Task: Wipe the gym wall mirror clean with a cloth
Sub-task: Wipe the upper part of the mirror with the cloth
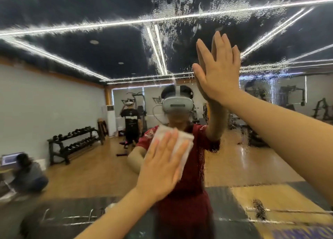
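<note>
The wall mirror (pixel 75 98) fills the whole view and is wet with droplets and streaks across its upper middle and right side. My left hand (pixel 162 168) lies flat, fingers straight, pressing a folded white cloth (pixel 182 141) against the glass at chest height. My right hand (pixel 218 71) is raised higher, palm flat on the mirror with straight fingers, meeting its own reflection. The cloth is partly hidden under my left palm.
The mirror reflects a gym: a dumbbell rack (pixel 72 143) at left, weight machines (pixel 292 98) at right, a wooden floor, a standing person (pixel 130 121) in black, and a crouching person (pixel 28 174) at lower left. A low rail (pixel 72 219) runs along the mirror's foot.
</note>
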Tool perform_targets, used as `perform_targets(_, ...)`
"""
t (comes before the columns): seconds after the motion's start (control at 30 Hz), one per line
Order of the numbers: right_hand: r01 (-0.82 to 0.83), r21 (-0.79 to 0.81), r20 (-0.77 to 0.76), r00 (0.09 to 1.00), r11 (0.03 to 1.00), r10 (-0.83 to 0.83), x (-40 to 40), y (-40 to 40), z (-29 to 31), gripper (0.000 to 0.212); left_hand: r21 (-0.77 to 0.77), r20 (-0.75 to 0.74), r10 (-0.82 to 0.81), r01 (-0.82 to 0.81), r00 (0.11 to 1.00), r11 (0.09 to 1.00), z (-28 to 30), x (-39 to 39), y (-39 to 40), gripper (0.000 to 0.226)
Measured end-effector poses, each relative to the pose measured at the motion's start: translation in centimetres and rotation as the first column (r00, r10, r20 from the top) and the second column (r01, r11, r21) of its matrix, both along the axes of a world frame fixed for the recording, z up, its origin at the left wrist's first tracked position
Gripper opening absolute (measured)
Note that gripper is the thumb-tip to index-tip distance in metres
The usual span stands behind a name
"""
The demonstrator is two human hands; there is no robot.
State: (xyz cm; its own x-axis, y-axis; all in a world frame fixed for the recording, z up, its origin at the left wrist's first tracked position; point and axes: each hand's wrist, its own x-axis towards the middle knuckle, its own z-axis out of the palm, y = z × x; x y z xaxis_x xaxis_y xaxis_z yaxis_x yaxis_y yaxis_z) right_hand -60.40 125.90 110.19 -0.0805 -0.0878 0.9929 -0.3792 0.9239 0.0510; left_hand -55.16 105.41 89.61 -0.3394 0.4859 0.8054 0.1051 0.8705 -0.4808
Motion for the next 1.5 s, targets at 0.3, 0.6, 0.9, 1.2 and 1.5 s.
perform_targets(0.3,0.015,0.004,-0.052,0.999,1.000,-0.015,-0.5,0.0,-0.2,0.061,0.031,-0.118,0.030,-0.026,0.993,0.999,10.1,-1.6,-0.3,0.057)
perform_targets(0.6,-0.010,0.004,-0.078,0.997,1.000,0.010,-0.7,0.2,-0.1,0.060,-0.105,-0.056,0.043,-0.049,0.998,0.993,4.0,-0.9,-0.8,0.061)
perform_targets(0.9,-0.033,-0.051,-0.199,0.980,0.998,0.022,-0.3,1.8,5.0,0.055,-0.107,-0.166,0.053,-0.071,0.985,0.992,18.6,-2.3,-1.5,0.063)
perform_targets(1.2,-0.008,-0.080,-0.176,0.984,0.997,-0.006,-1.6,2.9,7.4,0.055,0.042,-0.142,0.110,-0.105,0.984,0.994,31.3,-1.6,-0.1,0.064)
perform_targets(1.5,-0.010,-0.089,-0.191,0.982,0.996,-0.007,-1.9,2.8,7.4,0.057,-0.499,-0.111,0.064,-0.111,0.992,0.859,30.3,-1.3,-2.7,0.060)
